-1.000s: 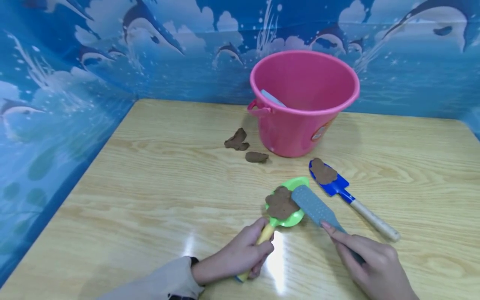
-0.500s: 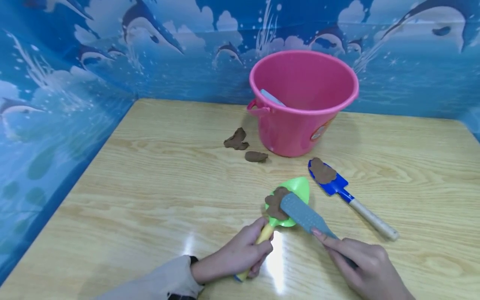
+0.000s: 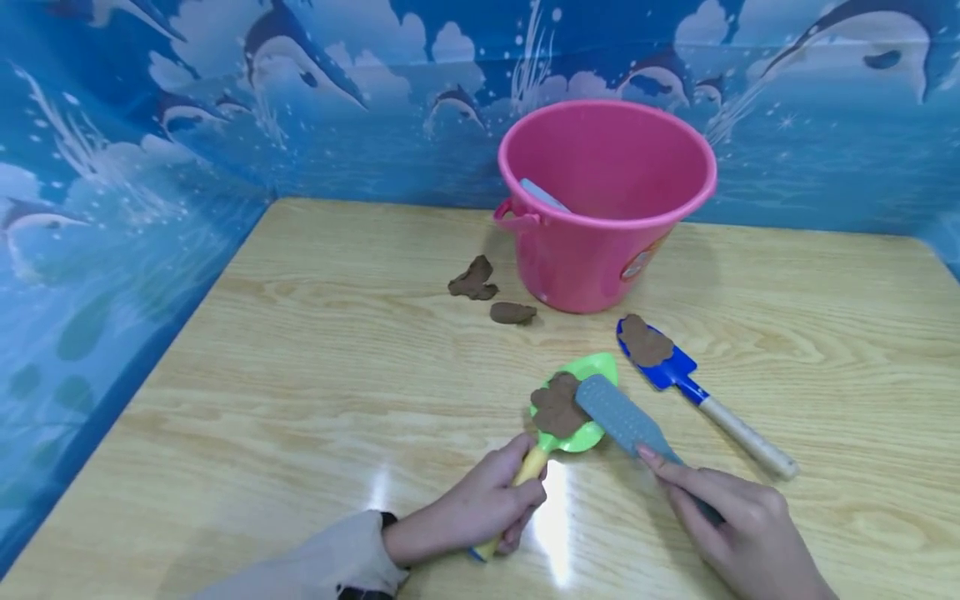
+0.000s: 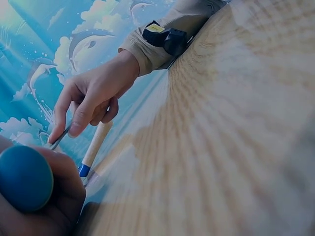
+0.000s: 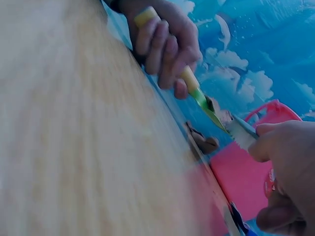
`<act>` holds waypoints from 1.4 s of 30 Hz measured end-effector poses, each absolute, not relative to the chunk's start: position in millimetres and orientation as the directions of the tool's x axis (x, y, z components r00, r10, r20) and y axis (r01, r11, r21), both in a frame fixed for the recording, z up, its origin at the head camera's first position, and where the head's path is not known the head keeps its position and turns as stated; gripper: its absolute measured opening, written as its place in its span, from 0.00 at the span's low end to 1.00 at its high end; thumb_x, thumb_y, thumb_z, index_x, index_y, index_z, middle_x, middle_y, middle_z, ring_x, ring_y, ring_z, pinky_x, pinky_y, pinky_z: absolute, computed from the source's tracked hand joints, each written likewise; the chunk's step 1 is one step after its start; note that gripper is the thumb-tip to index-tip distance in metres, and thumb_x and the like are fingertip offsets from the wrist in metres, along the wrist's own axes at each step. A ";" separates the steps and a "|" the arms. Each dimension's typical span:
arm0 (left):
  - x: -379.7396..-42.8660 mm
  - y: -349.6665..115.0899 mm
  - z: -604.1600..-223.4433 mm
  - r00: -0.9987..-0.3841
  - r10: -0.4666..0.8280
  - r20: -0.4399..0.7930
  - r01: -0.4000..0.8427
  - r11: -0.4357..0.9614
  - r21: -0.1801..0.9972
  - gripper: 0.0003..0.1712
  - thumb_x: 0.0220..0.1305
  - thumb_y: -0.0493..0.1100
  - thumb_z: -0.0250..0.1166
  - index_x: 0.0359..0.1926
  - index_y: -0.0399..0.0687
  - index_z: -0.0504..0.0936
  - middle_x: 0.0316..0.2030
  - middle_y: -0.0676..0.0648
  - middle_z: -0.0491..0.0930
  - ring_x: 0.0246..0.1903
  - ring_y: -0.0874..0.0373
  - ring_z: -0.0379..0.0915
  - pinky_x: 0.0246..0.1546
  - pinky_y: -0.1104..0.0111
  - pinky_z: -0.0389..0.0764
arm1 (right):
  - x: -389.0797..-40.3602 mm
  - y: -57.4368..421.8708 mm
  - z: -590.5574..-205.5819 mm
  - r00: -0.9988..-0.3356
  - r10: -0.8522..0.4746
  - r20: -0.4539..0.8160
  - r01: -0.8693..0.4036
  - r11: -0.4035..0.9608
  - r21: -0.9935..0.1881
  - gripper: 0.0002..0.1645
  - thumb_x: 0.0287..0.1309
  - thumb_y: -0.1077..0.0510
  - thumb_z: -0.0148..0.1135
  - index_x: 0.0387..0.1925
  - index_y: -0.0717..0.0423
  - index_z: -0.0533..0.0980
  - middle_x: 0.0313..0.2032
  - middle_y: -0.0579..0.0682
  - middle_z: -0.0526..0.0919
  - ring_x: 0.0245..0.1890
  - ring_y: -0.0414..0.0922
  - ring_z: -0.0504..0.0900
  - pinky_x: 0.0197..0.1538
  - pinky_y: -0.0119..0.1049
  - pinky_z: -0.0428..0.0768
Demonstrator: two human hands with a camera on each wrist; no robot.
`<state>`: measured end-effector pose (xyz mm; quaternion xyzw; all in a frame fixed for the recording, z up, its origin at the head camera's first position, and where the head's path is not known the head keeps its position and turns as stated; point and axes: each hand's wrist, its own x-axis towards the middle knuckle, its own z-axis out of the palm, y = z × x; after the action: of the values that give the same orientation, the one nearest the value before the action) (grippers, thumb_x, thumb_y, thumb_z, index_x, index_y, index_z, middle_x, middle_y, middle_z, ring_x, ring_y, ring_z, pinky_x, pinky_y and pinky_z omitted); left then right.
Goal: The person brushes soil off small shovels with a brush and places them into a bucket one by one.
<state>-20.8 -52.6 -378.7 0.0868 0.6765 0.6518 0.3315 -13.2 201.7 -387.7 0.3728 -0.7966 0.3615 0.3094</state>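
In the head view my left hand [image 3: 480,500] grips the yellow handle [image 3: 531,468] of a small green toy shovel [image 3: 597,367]. A flattened lump of brown clay [image 3: 557,407] lies on the shovel's blade. My right hand [image 3: 738,521] pinches a flat grey-blue spatula [image 3: 624,417] with a broad, dotted blade, its rounded tip right at the clay's right edge. The right wrist view shows a toothed edge on this spatula [image 5: 241,132], close to the green shovel [image 5: 209,109]. In the left wrist view, the round blue handle end [image 4: 25,178] pokes out of my left fist.
A blue shovel [image 3: 678,365] with a wooden handle lies to the right, brown clay [image 3: 645,342] on its blade. Behind stands a pink bucket [image 3: 585,267] holding a light-blue item [image 3: 543,194]. Two clay pieces, one ragged [image 3: 474,280] and one oval [image 3: 513,313], lie left of the bucket.
The spatula slid left over the clay, covering part of it half a second ago, then drew back right to the clay's edge. My left hand and the green shovel stay nearly still.
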 end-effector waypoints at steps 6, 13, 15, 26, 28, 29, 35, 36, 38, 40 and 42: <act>-21.1 -52.9 -378.1 -0.766 0.552 -0.329 -0.295 0.152 0.943 0.06 0.62 0.31 0.50 0.40 0.38 0.64 0.12 0.51 0.64 0.07 0.63 0.60 0.06 0.75 0.66 | -13.8 199.5 -387.9 -0.494 -0.400 0.772 -0.855 0.383 -0.349 0.19 0.68 0.56 0.54 0.33 0.67 0.83 0.40 0.48 0.87 0.41 0.29 0.83 0.37 0.16 0.79; -20.5 -52.7 -377.6 -0.767 0.547 -0.334 -0.304 0.148 0.941 0.06 0.63 0.31 0.51 0.41 0.38 0.65 0.12 0.52 0.64 0.07 0.63 0.60 0.06 0.74 0.67 | -12.4 200.8 -386.8 -0.533 -0.358 0.767 -0.819 0.447 -0.360 0.20 0.69 0.54 0.53 0.33 0.65 0.84 0.39 0.47 0.87 0.44 0.26 0.81 0.39 0.15 0.78; -20.7 -52.8 -377.7 -0.770 0.547 -0.329 -0.294 0.153 0.943 0.06 0.62 0.31 0.51 0.41 0.38 0.65 0.12 0.52 0.64 0.07 0.63 0.60 0.06 0.75 0.67 | -12.3 200.3 -387.7 -0.524 -0.388 0.758 -0.836 0.403 -0.371 0.19 0.69 0.55 0.54 0.33 0.66 0.84 0.40 0.48 0.87 0.44 0.28 0.81 0.40 0.16 0.79; -21.3 -52.6 -377.1 -0.770 0.547 -0.329 -0.298 0.148 0.943 0.06 0.64 0.31 0.51 0.42 0.38 0.65 0.12 0.52 0.64 0.06 0.63 0.59 0.05 0.75 0.66 | -11.5 198.8 -389.2 -0.530 -0.385 0.756 -0.841 0.356 -0.408 0.19 0.68 0.56 0.55 0.33 0.68 0.83 0.43 0.50 0.86 0.50 0.30 0.79 0.48 0.18 0.77; -21.3 -52.9 -376.8 -0.770 0.547 -0.327 -0.294 0.150 0.944 0.06 0.64 0.31 0.51 0.42 0.38 0.65 0.12 0.52 0.64 0.06 0.64 0.59 0.05 0.75 0.66 | -11.3 197.9 -390.2 -0.531 -0.397 0.749 -0.842 0.344 -0.416 0.19 0.68 0.56 0.55 0.34 0.69 0.83 0.43 0.51 0.86 0.50 0.30 0.79 0.48 0.19 0.78; -21.3 -52.9 -376.8 -0.770 0.548 -0.327 -0.293 0.151 0.944 0.06 0.64 0.32 0.51 0.42 0.38 0.65 0.12 0.52 0.64 0.06 0.64 0.59 0.05 0.75 0.66 | -10.9 198.1 -390.3 -0.541 -0.390 0.745 -0.835 0.352 -0.422 0.19 0.68 0.56 0.55 0.33 0.69 0.83 0.43 0.50 0.86 0.50 0.30 0.79 0.48 0.18 0.78; -21.8 -53.6 -379.1 -0.763 0.556 -0.328 -0.289 0.160 0.944 0.06 0.65 0.33 0.51 0.42 0.39 0.65 0.12 0.52 0.65 0.06 0.63 0.60 0.05 0.74 0.67 | -12.2 199.3 -390.6 -0.557 -0.347 0.755 -0.818 0.386 -0.426 0.20 0.68 0.54 0.55 0.32 0.69 0.83 0.43 0.49 0.86 0.48 0.29 0.80 0.47 0.17 0.77; -21.8 -53.7 -379.6 -0.763 0.556 -0.330 -0.290 0.162 0.943 0.06 0.65 0.34 0.52 0.42 0.39 0.66 0.12 0.52 0.65 0.06 0.63 0.60 0.05 0.74 0.67 | -12.4 198.7 -391.1 -0.542 -0.365 0.757 -0.831 0.364 -0.420 0.20 0.68 0.55 0.55 0.32 0.69 0.83 0.42 0.51 0.86 0.49 0.30 0.80 0.47 0.18 0.78; -21.3 -53.7 -380.0 -0.763 0.554 -0.332 -0.290 0.165 0.943 0.06 0.65 0.34 0.52 0.42 0.39 0.66 0.12 0.52 0.65 0.06 0.63 0.60 0.05 0.74 0.67 | -12.4 197.7 -391.3 -0.523 -0.388 0.759 -0.846 0.345 -0.407 0.19 0.67 0.56 0.55 0.32 0.69 0.83 0.42 0.52 0.86 0.50 0.30 0.79 0.47 0.19 0.78; -21.0 -53.3 -380.6 -0.764 0.555 -0.330 -0.290 0.162 0.943 0.06 0.65 0.35 0.52 0.42 0.39 0.66 0.12 0.52 0.65 0.06 0.63 0.60 0.05 0.74 0.67 | -12.0 198.7 -390.5 -0.526 -0.385 0.758 -0.842 0.358 -0.403 0.20 0.68 0.55 0.55 0.32 0.69 0.83 0.42 0.51 0.86 0.50 0.30 0.79 0.47 0.18 0.78; -20.7 -53.2 -380.8 -0.765 0.556 -0.325 -0.287 0.158 0.945 0.06 0.65 0.35 0.52 0.42 0.40 0.65 0.12 0.52 0.65 0.06 0.63 0.60 0.05 0.73 0.67 | -11.5 199.7 -388.7 -0.544 -0.356 0.760 -0.825 0.394 -0.405 0.21 0.68 0.54 0.55 0.31 0.68 0.83 0.43 0.50 0.86 0.49 0.29 0.79 0.47 0.17 0.77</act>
<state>-20.7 -53.2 -380.8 0.0981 0.6862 0.6415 0.3286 -11.5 199.7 -388.7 0.3776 -0.7820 0.4004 0.2925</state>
